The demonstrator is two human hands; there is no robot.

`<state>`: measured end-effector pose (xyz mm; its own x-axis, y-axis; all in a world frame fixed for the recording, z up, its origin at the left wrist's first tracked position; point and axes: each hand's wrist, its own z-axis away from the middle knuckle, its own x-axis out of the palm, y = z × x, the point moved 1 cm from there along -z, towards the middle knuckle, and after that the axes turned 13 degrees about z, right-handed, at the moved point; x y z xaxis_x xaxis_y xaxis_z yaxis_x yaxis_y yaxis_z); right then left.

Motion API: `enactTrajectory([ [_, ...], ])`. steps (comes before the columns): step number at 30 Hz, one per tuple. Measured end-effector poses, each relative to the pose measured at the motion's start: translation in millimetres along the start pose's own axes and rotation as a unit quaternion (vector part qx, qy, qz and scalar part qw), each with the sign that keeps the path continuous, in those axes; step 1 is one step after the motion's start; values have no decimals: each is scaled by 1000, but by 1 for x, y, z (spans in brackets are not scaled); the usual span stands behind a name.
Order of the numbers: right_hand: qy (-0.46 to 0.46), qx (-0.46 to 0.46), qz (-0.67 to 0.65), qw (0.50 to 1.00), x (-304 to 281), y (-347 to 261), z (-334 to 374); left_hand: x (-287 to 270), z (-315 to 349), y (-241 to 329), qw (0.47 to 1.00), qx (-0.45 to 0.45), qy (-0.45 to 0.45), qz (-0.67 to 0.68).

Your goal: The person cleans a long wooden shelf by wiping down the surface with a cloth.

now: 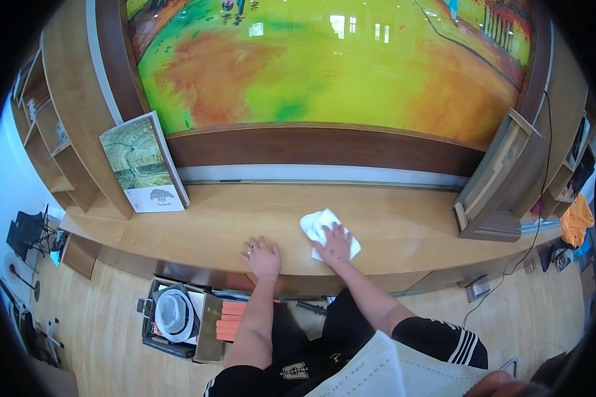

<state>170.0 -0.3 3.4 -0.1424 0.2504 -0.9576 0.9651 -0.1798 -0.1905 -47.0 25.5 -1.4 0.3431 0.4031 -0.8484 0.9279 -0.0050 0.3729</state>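
Note:
A folded white cloth (316,228) lies on the light wooden counter (198,231) in front of me. My right hand (336,243) presses flat on it with the fingers spread, the cloth showing round the hand on several sides. To its left, my left hand (263,258) rests palm down on the counter near the front edge. Its fingers are stretched out and hold nothing, and a ring shows on one of them.
A large book or boxed album (142,162) leans at the counter's left end. At the right stands a brown wooden frame piece (500,182); a black cable (544,165) hangs beside it. Behind is a big colourful painting (331,73). Below sits an open box (208,324) beside orange blocks (230,321).

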Motion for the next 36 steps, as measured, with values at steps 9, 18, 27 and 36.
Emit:
enactTrajectory([
  [9,15,-51,-145,988,5,62,4,0,-1,10,998,12,-39,39],
  [18,66,179,54,980,-46,251,61,1,-5,-3,996,-17,-16,85],
  [27,70,195,90,974,-43,252,58,8,40,117,967,134,-168,136],
  [36,59,201,111,972,-47,247,54,34,83,232,931,214,-270,119],
])
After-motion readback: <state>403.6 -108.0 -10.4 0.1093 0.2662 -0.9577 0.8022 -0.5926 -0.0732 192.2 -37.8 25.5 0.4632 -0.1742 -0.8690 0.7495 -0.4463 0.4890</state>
